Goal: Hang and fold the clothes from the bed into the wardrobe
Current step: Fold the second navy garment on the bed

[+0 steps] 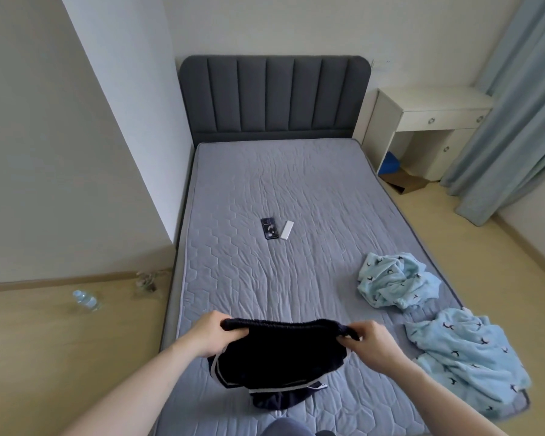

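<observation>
Holding the dark shorts by the waistband, the left hand and right hand each pinched one end over the near end of the bed. A loose pinch could let them drop and crumple.

Two bare forearms enter frame, one from 7 o'clock, one from 5 o'clock; no sleeves visible up to the frame edge. Left hand and right hand: no rings, watch, wristband or gloves. At 6 o'clock, bottom edge, a rounded patch of grey-blue fabric worn on the body; garment type can't be told.
</observation>
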{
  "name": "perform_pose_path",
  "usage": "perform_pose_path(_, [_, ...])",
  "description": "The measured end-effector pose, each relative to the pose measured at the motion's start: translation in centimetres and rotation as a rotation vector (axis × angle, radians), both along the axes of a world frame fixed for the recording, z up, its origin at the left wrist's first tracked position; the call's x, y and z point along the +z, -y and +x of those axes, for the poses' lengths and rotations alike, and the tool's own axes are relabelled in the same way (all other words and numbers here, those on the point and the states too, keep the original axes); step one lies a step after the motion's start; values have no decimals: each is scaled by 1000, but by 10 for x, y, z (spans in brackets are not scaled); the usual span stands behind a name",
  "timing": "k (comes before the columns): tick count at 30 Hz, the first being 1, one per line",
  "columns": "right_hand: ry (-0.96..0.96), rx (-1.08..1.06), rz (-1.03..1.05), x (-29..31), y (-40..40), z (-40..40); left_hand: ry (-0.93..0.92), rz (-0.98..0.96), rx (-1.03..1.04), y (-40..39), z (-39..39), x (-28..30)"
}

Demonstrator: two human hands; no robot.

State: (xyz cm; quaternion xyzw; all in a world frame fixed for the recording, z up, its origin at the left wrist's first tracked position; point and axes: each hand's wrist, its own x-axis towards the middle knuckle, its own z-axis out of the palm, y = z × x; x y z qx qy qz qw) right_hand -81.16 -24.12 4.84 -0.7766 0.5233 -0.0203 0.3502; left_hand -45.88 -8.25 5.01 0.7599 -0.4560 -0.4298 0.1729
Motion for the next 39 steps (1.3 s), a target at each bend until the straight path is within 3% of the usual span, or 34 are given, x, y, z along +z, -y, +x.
perform_pose_path(5, [-43,-14,15,27,53,21,90,21,20,52,4,31])
perform_pose_path(9, [158,-89,-147,108,124,61,97,-196,210,128,21,113])
perform_pose_path(18, [541,-59,-626,323,240,105,411,-881,303,223,49,335])
perform_pose_path(24, [690,-49,-701,382,250,102,607,-1085,217,221,48,411])
perform_pose_path(27, [714,-12,-665,362,241,98,604,-1097,169,205,44,396])
perform_pose_path(30, [690,25,-603,311,224,93,588,-1033,153,189,43,344])
perform_pose_path(39, [333,110,-221,51,183,69,369,-501,159,132,21,77])
